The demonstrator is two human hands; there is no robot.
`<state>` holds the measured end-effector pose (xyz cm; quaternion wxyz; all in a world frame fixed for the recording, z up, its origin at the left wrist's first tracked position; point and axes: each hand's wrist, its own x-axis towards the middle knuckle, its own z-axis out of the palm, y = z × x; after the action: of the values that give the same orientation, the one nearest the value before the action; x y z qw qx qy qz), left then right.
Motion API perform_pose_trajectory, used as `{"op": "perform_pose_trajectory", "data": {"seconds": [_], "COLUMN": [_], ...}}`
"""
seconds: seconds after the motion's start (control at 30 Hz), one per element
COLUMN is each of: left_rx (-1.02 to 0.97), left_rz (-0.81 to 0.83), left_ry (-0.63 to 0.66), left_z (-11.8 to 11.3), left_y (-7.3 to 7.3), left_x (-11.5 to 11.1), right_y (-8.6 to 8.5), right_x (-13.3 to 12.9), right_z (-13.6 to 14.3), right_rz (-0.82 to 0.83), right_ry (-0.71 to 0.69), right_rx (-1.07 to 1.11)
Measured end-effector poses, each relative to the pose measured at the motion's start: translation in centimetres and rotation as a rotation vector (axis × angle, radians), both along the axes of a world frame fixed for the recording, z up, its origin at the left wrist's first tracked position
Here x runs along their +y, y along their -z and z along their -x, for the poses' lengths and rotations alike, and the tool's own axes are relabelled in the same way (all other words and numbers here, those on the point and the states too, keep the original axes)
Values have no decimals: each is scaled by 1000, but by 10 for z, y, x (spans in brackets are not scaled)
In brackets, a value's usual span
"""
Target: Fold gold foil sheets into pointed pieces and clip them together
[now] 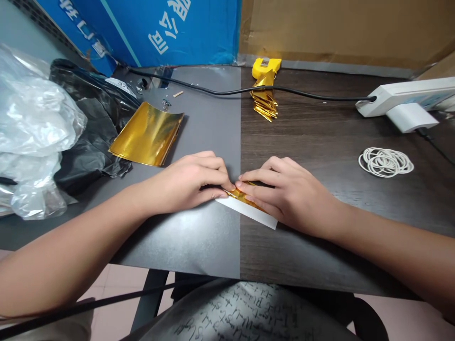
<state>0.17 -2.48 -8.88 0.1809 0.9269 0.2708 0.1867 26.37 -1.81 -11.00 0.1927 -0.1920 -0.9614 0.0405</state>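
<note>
Between my hands lies a sheet of gold foil paper (246,212), partly folded, with a strip of its white back facing up along the near edge. My left hand (194,177) pinches its left end between thumb and forefinger. The fingers of my right hand (289,192) lie stretched out over the gold part and press it on the tabletop. Those fingers hide much of the fold. Beyond my left hand sits a stack of flat gold foil sheets (147,135). At the back, a pile of folded gold foil pieces (265,102) leans by a yellow tape measure (266,65).
A black cable (209,91) crosses the desk to a white power strip (408,94) at the right. Coiled white cord (386,162) lies below it. Clear plastic bags (39,104) and a black bag (92,118) crowd the left. A blue box (199,33) stands behind.
</note>
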Motion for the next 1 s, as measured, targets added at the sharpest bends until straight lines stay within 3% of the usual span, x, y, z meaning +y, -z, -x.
{"op": "perform_pose_trajectory", "data": {"seconds": [0.3, 0.5, 1.0], "left_rx": [28, 62, 107], "left_rz": [51, 29, -5], "left_ry": [24, -35, 26], "left_z": [3, 4, 7], "left_y": [-2, -7, -8], "left_x": [1, 1, 2], "right_y": [-1, -4, -6], "right_x": [-3, -3, -3], "right_z": [1, 0, -1], "right_rz": [-34, -20, -71], "right_ry": [-28, -48, -89], "right_rx": [-40, -57, -95]}}
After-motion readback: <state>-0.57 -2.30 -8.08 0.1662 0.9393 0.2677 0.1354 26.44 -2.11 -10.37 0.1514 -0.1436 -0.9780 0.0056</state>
